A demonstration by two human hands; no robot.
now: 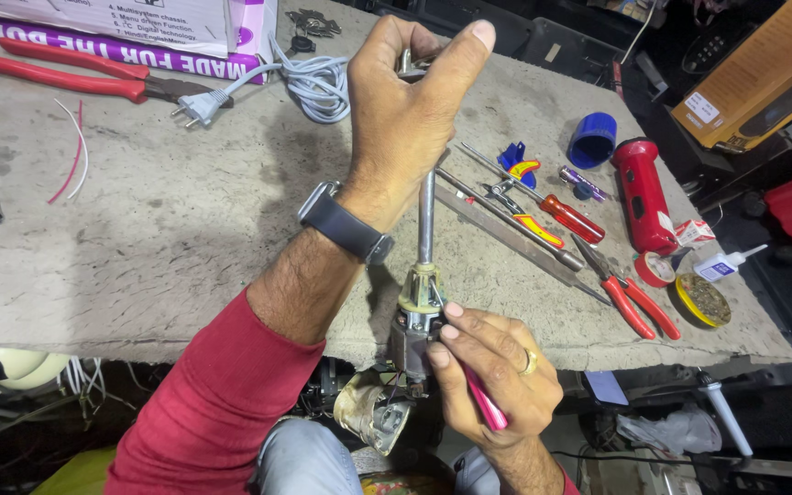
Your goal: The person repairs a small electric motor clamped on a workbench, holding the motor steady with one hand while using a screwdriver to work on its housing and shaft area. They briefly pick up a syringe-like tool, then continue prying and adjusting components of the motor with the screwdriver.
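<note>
Head view: my left hand is closed around the top of a steel shaft, held upright over the bench edge. My right hand pinches the small motor at the shaft's lower end, a pink-handled tool tucked in its fingers. Red-handled pliers and screwdrivers lie to the right.

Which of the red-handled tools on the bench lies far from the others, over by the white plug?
The long red-handled pliers at the bench's far left, beside the white plug. The red screwdriver and smaller cutters lie together on the right.
</note>
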